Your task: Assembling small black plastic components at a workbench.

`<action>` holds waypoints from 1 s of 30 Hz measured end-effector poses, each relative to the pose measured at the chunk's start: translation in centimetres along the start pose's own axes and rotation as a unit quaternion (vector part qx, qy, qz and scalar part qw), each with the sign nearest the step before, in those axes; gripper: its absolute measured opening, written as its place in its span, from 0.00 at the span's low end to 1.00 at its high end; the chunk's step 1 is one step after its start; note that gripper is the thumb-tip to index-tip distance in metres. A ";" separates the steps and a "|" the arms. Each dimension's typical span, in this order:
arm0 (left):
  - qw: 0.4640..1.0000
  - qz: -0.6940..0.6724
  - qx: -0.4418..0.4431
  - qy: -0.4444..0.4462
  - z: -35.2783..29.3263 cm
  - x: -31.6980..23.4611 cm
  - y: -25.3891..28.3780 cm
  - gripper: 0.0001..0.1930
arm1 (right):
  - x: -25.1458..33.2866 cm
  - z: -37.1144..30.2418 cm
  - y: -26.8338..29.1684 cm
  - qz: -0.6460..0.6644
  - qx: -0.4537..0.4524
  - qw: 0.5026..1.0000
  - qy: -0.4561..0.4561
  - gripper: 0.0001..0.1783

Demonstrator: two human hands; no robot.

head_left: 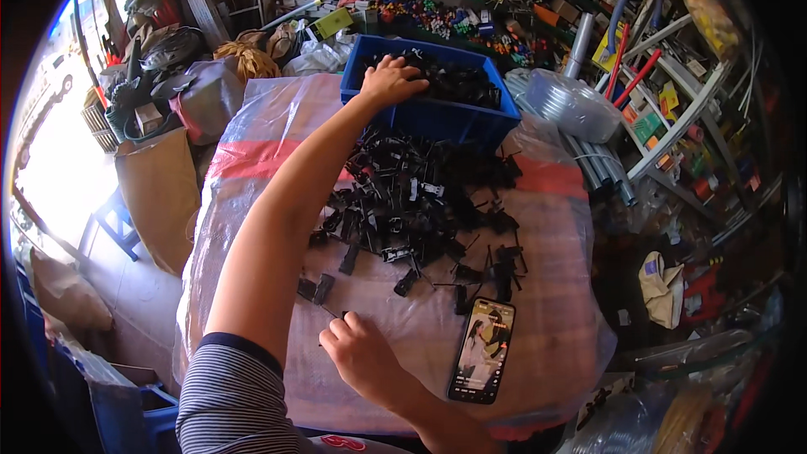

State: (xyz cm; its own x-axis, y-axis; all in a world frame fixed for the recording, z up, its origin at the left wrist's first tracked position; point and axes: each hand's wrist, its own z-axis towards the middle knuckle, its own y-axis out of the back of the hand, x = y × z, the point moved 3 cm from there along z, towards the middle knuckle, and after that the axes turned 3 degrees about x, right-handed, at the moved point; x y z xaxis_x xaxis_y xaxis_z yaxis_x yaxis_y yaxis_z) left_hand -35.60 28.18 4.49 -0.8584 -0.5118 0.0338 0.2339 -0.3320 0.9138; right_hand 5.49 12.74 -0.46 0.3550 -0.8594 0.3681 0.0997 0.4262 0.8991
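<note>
1. A striped sleeve is nearest the camera at the lower left; from it the left arm stretches up to the top centre of the frame.
2. The left hand is over the left part of the blue bin, palm down, its fingers loosely spread among the black parts inside. Its underside is hidden, so I cannot tell whether it holds one.
3. The right hand is low in the centre, its fingers curled narrow. A small dark bit shows at the fingertips; I cannot tell if it is pinched.
4. The loose part nearest the right hand lies just up and left of it, on the surface. Its thin stem slants down and right, toward those fingertips. The right hand is much nearer to it than the left.
5. The pile, more black parts with stems pointing every way, spreads between the two hands, directly below the bin in the frame and up and right of the right hand.
6. The phone lies right of the right hand, screen up, its long axis near upright, top leaning right.
7. Grey pipes stand beyond the surface, right of the bin.
</note>
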 end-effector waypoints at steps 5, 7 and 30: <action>0.996 -0.055 -0.016 0.063 1.6 -7.0 3.3 0.21 | -1.4 -0.9 0.4 -0.022 0.004 0.999 -0.039 0.03; 0.991 0.007 0.086 -0.098 3.1 -2.9 0.0 0.24 | 0.1 -0.7 0.2 0.001 0.018 1.000 -0.016 0.04; 0.761 -0.616 0.127 0.158 -27.4 -12.1 12.1 0.20 | -4.4 -0.3 4.9 0.533 -0.275 0.778 -0.188 0.07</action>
State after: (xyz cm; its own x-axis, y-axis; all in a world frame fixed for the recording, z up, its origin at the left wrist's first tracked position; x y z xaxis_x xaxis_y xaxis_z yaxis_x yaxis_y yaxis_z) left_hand -9.84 8.68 4.10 -0.1936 -0.1143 -0.9744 -0.7894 -0.5715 0.2239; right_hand 4.70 18.68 2.22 0.2216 0.0871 0.9712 0.3543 0.9208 -0.1634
